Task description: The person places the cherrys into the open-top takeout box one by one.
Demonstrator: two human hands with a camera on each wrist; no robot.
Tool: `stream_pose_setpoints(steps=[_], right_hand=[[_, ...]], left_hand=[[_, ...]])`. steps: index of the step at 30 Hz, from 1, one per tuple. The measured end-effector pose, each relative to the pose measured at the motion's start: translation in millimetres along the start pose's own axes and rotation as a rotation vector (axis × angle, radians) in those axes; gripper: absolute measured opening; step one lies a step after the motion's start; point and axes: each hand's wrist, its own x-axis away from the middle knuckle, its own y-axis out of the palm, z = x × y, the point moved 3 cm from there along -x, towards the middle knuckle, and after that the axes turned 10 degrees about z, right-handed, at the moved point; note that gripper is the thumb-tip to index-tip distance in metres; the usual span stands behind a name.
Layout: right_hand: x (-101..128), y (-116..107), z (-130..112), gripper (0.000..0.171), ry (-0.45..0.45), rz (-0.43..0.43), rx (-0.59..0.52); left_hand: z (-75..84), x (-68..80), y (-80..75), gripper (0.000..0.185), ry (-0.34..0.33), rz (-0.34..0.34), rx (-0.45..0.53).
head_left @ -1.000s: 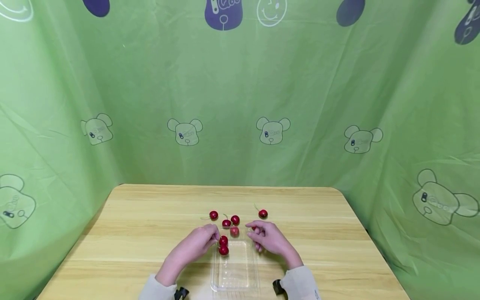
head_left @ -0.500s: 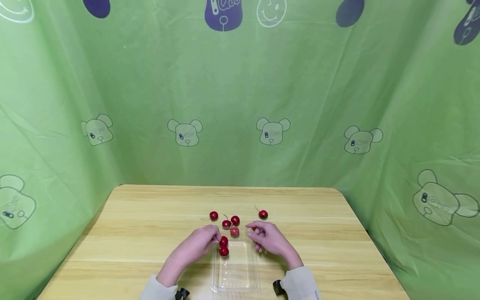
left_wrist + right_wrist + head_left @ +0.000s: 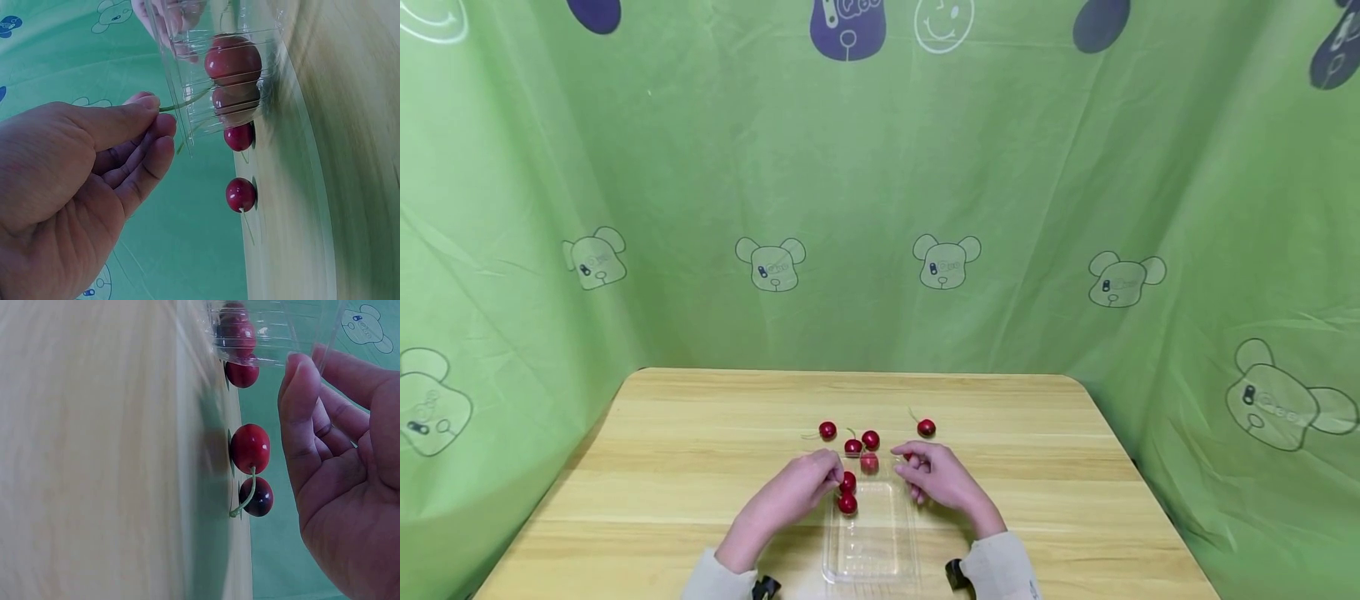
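Fingertips of the left hand (image 3: pixel 75 187) pinch a thin green stem (image 3: pixel 181 105) whose long axis runs from the thumb and forefinger across the rim of the clear plastic punnet (image 3: pixel 871 533) to a glossy red cherry (image 3: pixel 232 59) inside its far end, a second cherry (image 3: pixel 847 503) lying just beside it. The left hand is thus the one on the fruit, at the tray's left wall. The right hand (image 3: pixel 942 479) rests at the opposite, right wall, fingers loosely curled and slightly apart; whether they touch the plastic I cannot tell. Loose red cherries (image 3: pixel 250 447) lie on the pale wooden table (image 3: pixel 1075 467) just beyond the tray, near both hands.
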Motion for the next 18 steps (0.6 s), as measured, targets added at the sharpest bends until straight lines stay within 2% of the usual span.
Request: stream_pose_setpoints(steps=[18], right_hand=[[1.3,-0.2,-3.3,0.043,0.017,0.000,-0.009]], left_hand=[[-0.3,0.7,-1.0,0.011,0.011,-0.003,-0.005]])
